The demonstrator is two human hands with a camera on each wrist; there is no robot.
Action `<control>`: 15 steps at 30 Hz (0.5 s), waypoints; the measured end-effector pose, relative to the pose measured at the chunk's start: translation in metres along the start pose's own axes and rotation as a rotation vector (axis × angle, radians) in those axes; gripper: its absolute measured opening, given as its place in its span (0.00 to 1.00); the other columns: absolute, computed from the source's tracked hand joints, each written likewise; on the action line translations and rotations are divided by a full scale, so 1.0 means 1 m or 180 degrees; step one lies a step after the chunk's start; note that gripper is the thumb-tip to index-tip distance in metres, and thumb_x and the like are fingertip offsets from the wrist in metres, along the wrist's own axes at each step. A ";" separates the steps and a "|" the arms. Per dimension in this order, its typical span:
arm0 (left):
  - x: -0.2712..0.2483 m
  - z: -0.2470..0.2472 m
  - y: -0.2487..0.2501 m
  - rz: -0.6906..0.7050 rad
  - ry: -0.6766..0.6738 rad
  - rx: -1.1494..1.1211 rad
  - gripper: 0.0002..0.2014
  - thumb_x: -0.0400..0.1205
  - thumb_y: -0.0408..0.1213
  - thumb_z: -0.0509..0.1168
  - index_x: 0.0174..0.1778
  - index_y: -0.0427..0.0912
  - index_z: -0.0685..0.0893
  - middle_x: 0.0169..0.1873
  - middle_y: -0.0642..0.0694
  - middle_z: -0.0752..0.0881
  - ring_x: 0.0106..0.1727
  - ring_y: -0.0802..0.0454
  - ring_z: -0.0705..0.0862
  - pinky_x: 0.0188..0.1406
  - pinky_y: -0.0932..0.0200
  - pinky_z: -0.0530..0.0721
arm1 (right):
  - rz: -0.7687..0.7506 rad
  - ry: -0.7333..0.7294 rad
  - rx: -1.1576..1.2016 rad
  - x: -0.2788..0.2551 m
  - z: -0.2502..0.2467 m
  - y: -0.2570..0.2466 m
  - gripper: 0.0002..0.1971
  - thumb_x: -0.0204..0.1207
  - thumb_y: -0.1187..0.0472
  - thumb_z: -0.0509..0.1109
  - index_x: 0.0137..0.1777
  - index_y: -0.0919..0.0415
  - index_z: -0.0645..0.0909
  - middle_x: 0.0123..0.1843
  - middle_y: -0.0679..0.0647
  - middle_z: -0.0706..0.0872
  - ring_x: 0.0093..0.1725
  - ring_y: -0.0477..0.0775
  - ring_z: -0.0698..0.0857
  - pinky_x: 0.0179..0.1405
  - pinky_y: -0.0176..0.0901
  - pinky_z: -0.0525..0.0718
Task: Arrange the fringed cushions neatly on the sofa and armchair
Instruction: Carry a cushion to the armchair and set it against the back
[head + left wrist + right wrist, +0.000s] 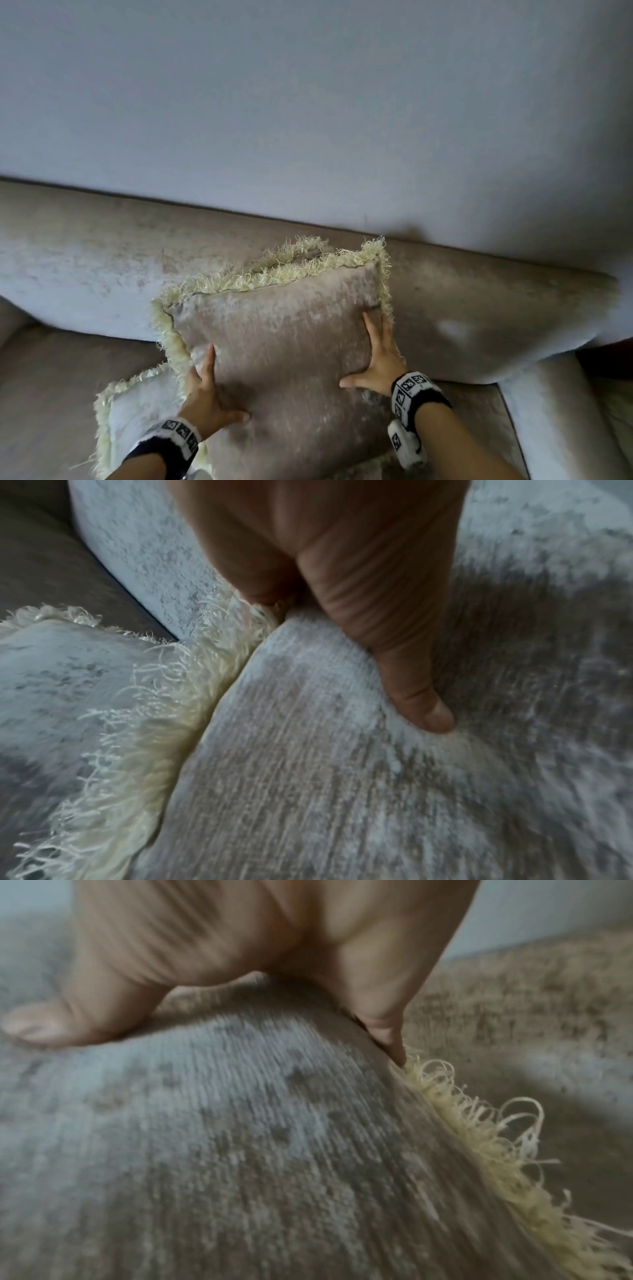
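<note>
A beige velvet cushion (284, 342) (308, 777) (240, 1150) with pale yellow fringe stands upright against the sofa backrest (102, 246), held between my two hands. My left hand (209, 390) (342, 588) grips its left edge, thumb dug into the front and fingers at the fringe seam. My right hand (373, 363) (240, 947) presses flat on the right side, fingers straight along the fringe and thumb spread. The fringe of a second cushion (298, 248) pokes up behind it. A third fringed cushion (137, 411) (51, 683) lies flat on the seat at lower left.
The sofa seat (51, 394) stretches to the left. A padded armrest (548, 411) closes the right end. A plain pale wall (308, 85) rises directly behind the backrest.
</note>
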State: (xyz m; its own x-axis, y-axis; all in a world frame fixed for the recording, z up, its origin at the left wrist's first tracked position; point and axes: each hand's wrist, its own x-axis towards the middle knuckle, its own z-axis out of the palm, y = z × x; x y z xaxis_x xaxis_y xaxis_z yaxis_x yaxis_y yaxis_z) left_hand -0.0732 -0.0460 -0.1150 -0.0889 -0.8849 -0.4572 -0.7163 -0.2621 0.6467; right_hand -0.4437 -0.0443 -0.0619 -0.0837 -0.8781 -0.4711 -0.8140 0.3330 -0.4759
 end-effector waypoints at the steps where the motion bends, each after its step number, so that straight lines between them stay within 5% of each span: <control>1: -0.002 0.001 0.004 -0.0015 -0.0010 0.0080 0.82 0.44 0.63 0.84 0.79 0.57 0.27 0.78 0.28 0.45 0.81 0.30 0.53 0.77 0.35 0.63 | -0.0002 -0.0019 -0.0006 0.005 0.001 0.005 0.74 0.39 0.28 0.83 0.74 0.20 0.26 0.83 0.50 0.22 0.85 0.63 0.43 0.78 0.66 0.60; 4: -0.006 0.007 0.012 -0.0181 -0.0031 0.0366 0.79 0.53 0.58 0.85 0.78 0.56 0.22 0.78 0.30 0.44 0.81 0.29 0.56 0.77 0.39 0.65 | -0.0045 -0.0048 0.0020 0.023 0.003 0.019 0.75 0.35 0.25 0.81 0.72 0.19 0.24 0.83 0.49 0.23 0.85 0.65 0.46 0.76 0.67 0.65; 8: -0.007 0.017 0.021 -0.0446 0.0058 0.0639 0.80 0.51 0.61 0.84 0.69 0.64 0.15 0.78 0.33 0.45 0.74 0.33 0.72 0.71 0.46 0.76 | -0.0133 -0.0239 0.0300 0.046 0.008 0.034 0.77 0.35 0.29 0.84 0.71 0.20 0.24 0.84 0.53 0.26 0.85 0.64 0.42 0.78 0.65 0.61; 15: -0.015 0.026 0.025 -0.0572 0.0133 0.0729 0.79 0.53 0.58 0.85 0.71 0.66 0.17 0.80 0.29 0.45 0.78 0.30 0.67 0.76 0.41 0.70 | -0.0470 -0.0213 0.0485 0.052 0.014 0.047 0.78 0.39 0.34 0.87 0.77 0.28 0.27 0.86 0.46 0.37 0.85 0.59 0.53 0.78 0.57 0.62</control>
State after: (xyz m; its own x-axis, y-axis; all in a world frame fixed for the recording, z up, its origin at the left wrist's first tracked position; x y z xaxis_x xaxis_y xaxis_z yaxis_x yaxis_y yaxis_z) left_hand -0.1077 -0.0288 -0.1082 0.0788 -0.8485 -0.5233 -0.8559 -0.3267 0.4008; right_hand -0.4783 -0.0695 -0.1194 0.0726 -0.8981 -0.4338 -0.7180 0.2549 -0.6477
